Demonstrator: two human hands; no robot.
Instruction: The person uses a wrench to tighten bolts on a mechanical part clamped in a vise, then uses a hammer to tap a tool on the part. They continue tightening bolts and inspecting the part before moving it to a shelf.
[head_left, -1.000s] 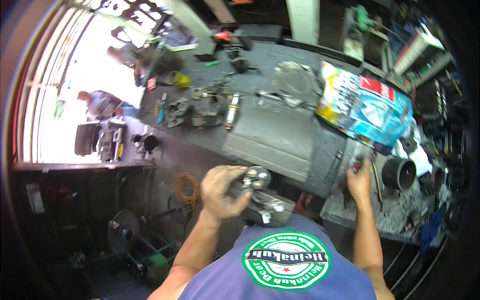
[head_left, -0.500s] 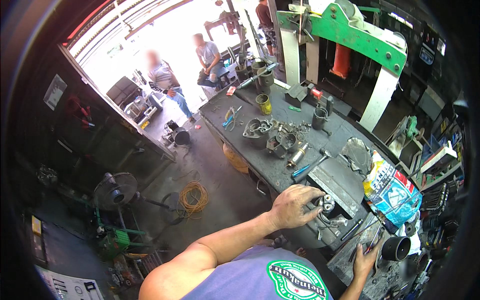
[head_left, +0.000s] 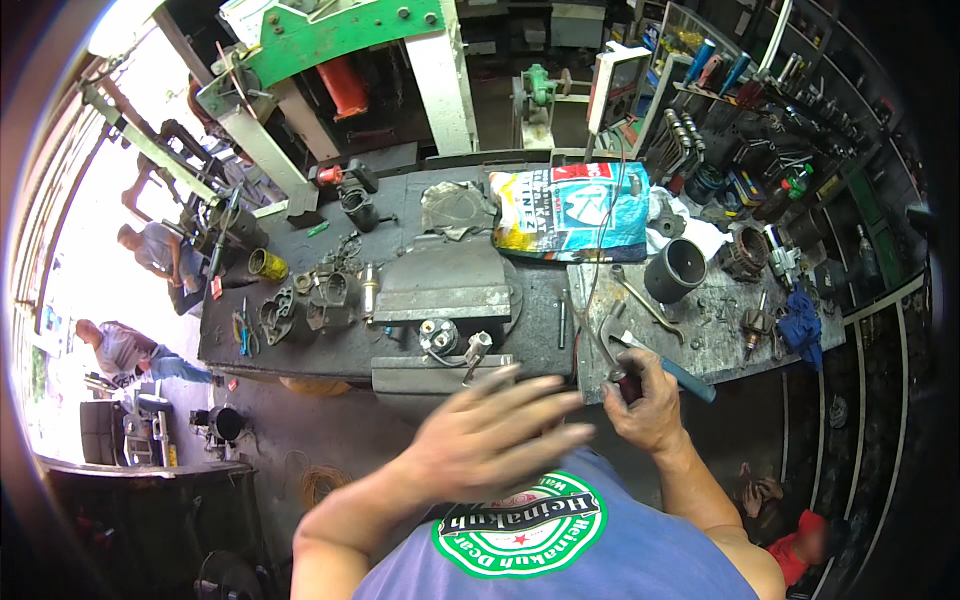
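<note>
My left hand point(head_left: 500, 430) hangs open in front of the bench vise point(head_left: 445, 302), its fingers spread and slightly blurred. Between the vise jaws sits a small round metal part point(head_left: 438, 336) with terminals and a wire. A small metal fitting point(head_left: 478, 347) lies just right of it. My right hand point(head_left: 648, 408) is closed around a tool with a dark red handle point(head_left: 627, 385) and a long, curved metal shank; its exact kind is unclear. Right beside that hand, a hammer point(head_left: 685, 377) with a blue handle lies on the bench. A wrench-like bent bar point(head_left: 648, 305) rests beyond it.
Behind the vise is a colourful bag point(head_left: 570, 215). A dark metal cylinder point(head_left: 675, 270) and blue rag point(head_left: 800, 328) stand on the right. Starter housings point(head_left: 330, 300) and pliers point(head_left: 243, 330) are on the left. A person in red point(head_left: 800, 548) is at lower right; others are outside.
My view has swung right. The left hand has come away from the part in the vise and opened. My right hand now grips the red-handled tool near the bench's front edge.
</note>
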